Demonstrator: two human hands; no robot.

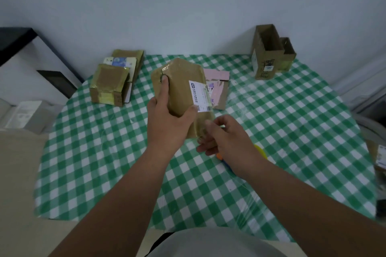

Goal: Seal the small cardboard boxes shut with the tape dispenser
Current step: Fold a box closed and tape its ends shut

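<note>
— Forearms fill the near edge; past them the left hand grips the box, thumb across its label end and a finger pressed on the far face, holding it tilted above the worktop at centre.

— And the right hand?

— At about five o'clock from the box, fingers curled at its near lower corner. It seems to be pinching or smoothing a clear tape end, but the blur leaves me unsure.

— What could go wrong?

— My guess: loose tape could fold onto itself or wrinkle over the white label if the box twists in that one-handed grip. The box could also slip, since glossy tape already wraps much of it.

— Where's the dispenser?

— Something yellow, orange and blue lies under the right wrist, mostly hidden. It may be the dispenser; I can't confirm.

— Anything in the way?

— A pink packet sits just behind the box at two o'clock. Taped boxes stack at ten o'clock, open boxes stand well apart at one o'clock. None blocks the hands.
</note>
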